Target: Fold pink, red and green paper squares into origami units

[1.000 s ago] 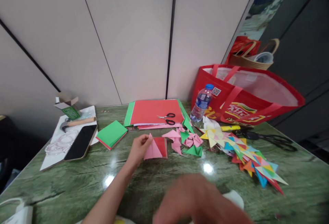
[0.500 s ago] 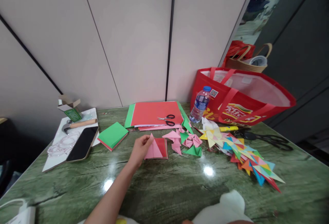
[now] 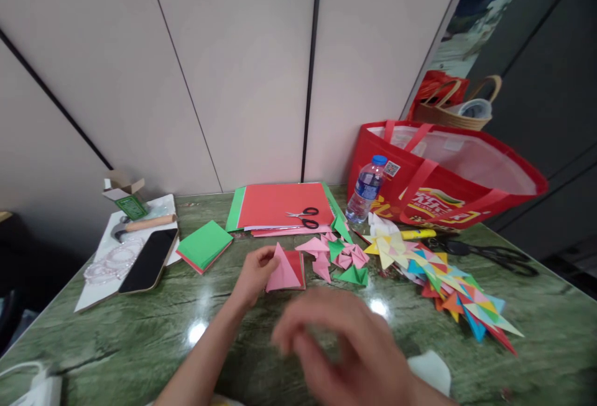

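Observation:
My left hand point(image 3: 255, 272) pinches the edge of a pink folded paper triangle point(image 3: 283, 271). The triangle stands over a small stack of red paper squares point(image 3: 298, 263) and covers part of it. In the foreground my right hand point(image 3: 340, 334) is raised over the table, blurred by motion. Its fingers are curved, a gap shows between them and the thumb, and I see nothing held there. Just right of the stack lie pink folded pieces point(image 3: 321, 263) and a green folded piece point(image 3: 354, 275).
Behind lie large coloured sheets point(image 3: 284, 204) with small scissors point(image 3: 305, 214). To the left are green paper squares point(image 3: 205, 244), a phone point(image 3: 149, 263) and a hammer point(image 3: 149, 224). A water bottle point(image 3: 366, 191), red bag point(image 3: 420, 176), colourful paper stars point(image 3: 448, 275) and black scissors point(image 3: 489, 252) occupy the right.
My right hand has risen from the bottom edge into the foreground. The pink triangle has shifted slightly to the right in view, still in my left hand.

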The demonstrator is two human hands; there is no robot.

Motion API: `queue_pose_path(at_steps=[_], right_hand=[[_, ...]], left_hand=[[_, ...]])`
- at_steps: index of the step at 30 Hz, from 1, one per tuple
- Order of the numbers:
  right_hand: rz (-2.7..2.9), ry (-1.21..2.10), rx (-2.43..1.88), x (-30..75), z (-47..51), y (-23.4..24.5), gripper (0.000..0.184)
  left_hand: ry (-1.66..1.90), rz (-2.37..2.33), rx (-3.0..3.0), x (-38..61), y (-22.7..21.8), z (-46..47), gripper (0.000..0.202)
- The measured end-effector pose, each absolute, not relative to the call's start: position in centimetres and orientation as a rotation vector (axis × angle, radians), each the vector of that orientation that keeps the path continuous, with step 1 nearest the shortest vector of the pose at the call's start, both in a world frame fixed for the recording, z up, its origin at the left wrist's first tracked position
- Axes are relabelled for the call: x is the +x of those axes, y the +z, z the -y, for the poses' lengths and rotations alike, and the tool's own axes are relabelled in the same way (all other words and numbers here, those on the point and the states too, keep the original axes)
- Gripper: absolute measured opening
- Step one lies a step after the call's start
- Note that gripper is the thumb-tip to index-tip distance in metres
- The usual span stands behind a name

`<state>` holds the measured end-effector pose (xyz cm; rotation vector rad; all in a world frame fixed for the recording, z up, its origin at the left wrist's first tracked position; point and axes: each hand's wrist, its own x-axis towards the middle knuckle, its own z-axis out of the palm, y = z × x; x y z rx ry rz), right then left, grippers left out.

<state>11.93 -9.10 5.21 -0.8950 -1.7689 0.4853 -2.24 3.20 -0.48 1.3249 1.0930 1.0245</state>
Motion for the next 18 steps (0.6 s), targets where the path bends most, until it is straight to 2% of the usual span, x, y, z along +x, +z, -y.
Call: queue_pose_path(at_steps=[5, 8, 10, 14, 18], right_hand=[[1.585, 0.482, -1.129, 12.8, 1.3, 1.8, 0.014], [1.588, 0.626, -1.168, 12.9, -0.4, -1.7, 0.034], [1.565, 0.739, -1.166, 12.9, -0.7, -3.0, 0.038], [1.528, 0.901, -1.127, 12.6, -0.6, -3.3, 0.033], [1.558, 0.842, -1.150, 12.6, -0.5, -3.1, 0.027]], left_hand=[[0.978, -1.074, 1.341, -1.8, 0.1, -2.6, 0.025], [0.945, -1.063, 1.363, -1.6, 0.0, -2.3, 0.025], [0.932, -1.039, 1.385, -1.5, 0.0, -2.2, 0.026], [0.916, -0.971, 1.400, -1.4, 0.0, -2.2, 0.029], [0.916, -0.976, 1.378, -1.4, -0.1, -2.4, 0.031]])
